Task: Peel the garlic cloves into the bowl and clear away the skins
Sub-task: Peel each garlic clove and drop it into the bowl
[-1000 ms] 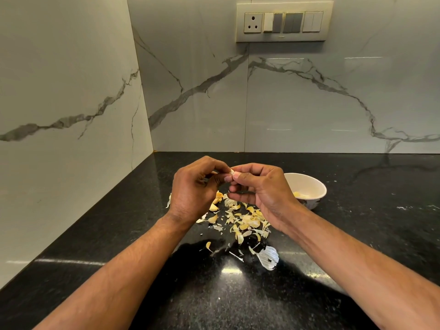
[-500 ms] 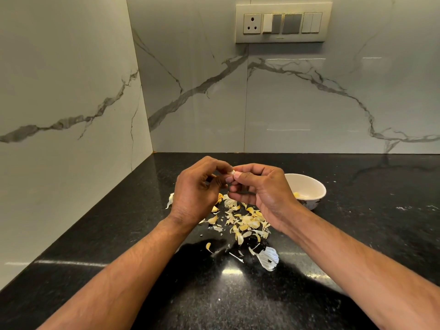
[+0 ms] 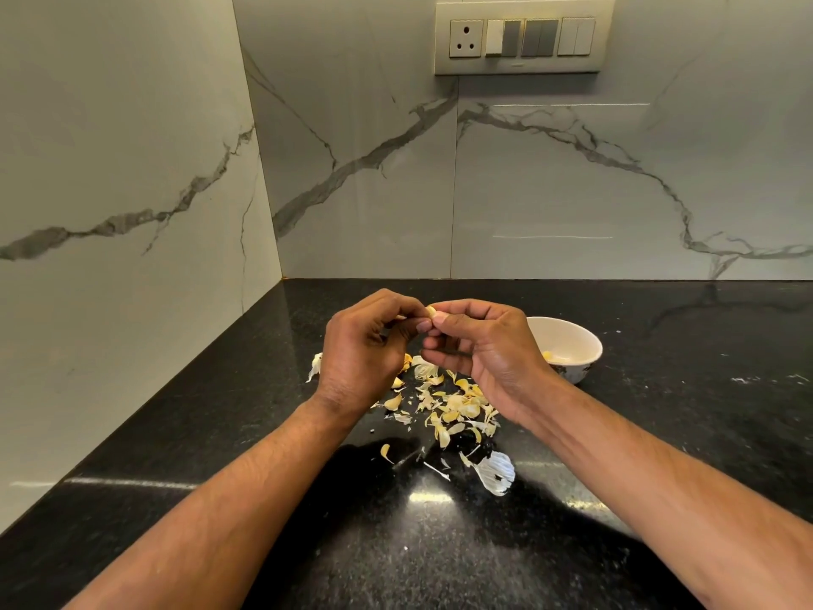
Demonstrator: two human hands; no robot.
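Above the black counter, my left hand and my right hand meet fingertip to fingertip and both pinch one small pale garlic clove. Most of the clove is hidden by the fingers. Below the hands lies a scatter of yellowish and white garlic skins, with one large white skin nearer to me. A white bowl stands to the right of my right hand, with peeled cloves showing inside it.
Marble-patterned walls close off the counter at the left and at the back, forming a corner. A switch panel with a socket sits high on the back wall. A loose white skin lies left of my left hand.
Both hands have stayed in the same place, and the fingertips have shifted slightly on the clove. The skins and the bowl lie as before.
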